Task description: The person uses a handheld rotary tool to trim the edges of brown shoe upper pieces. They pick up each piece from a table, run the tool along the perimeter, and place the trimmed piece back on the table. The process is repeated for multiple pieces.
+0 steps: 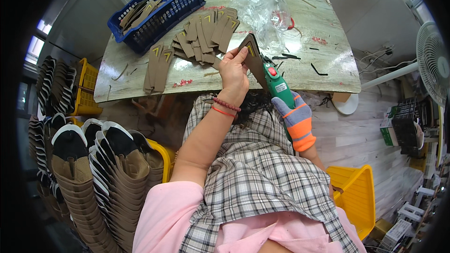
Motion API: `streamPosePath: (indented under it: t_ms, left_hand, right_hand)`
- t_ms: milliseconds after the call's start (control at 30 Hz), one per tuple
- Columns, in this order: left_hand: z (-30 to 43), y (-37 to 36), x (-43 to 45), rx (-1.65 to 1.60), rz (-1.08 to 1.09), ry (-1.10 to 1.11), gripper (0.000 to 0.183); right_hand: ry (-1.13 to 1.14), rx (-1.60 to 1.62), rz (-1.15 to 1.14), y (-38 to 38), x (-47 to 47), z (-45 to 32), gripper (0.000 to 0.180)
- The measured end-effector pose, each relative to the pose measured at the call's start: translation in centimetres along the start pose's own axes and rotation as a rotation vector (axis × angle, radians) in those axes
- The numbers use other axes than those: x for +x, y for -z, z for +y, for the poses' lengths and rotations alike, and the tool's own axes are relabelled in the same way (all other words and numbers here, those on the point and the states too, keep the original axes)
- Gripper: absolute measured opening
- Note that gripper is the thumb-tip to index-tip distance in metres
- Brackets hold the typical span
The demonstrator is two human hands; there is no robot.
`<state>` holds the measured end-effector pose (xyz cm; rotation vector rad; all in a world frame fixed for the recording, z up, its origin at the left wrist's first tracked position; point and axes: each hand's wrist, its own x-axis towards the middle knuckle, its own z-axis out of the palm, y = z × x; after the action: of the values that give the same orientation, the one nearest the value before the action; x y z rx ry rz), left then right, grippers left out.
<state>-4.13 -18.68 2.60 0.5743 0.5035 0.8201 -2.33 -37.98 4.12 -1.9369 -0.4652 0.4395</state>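
My bare left hand (235, 72) pinches the upper end of a brown fabric strap piece (254, 64) with a yellow angled mark and a dark edge. In my right hand (294, 121), which wears a grey and orange glove, is a green handheld electric cutter (278, 83) with a red button. The tool's head is at the strap's right edge; the exact contact is hidden. Dark trimmed strips (291, 56) lie beside it on the table. Left of my hands sit a heap of similar brown strap pieces (202, 35) and a smaller group (157, 68) near the table's front edge.
A blue plastic basket (140, 37) with more pieces stands at the table's (327, 77) back left. Clear plastic bags (262, 3) lie at the back, by a red-handled tool (291, 24). Stacked shoe uppers (75, 189) fill the left side. A yellow basket (358, 196) and a white fan (434, 63) stand right.
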Motion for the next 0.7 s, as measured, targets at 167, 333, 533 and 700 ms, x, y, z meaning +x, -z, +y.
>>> streamPosePath:
  t_ms: [167, 333, 533, 700]
  left_hand:
    - [-0.5, -0.1, -0.5, 0.071, -0.011, 0.071, 0.011]
    - [-1.0, 0.1, -1.1, 0.151, -0.039, 0.118, 0.011]
    - [-1.4, -0.2, -2.4, 0.191, -0.022, 0.17, 0.01]
    - [-2.3, 0.7, -2.7, 0.236, -0.079, 0.144, 0.009]
  right_hand:
    - [0.041, 0.046, 0.004, -0.1, 0.2, 0.1, 0.045]
    - [-0.023, 0.09, -0.013, 0.2, 0.2, -0.3, 0.045]
    - [-0.049, 0.2, -0.01, 0.1, 0.8, 0.3, 0.042]
    - [0.027, 0.179, 0.004, 0.5, 0.8, -0.3, 0.04]
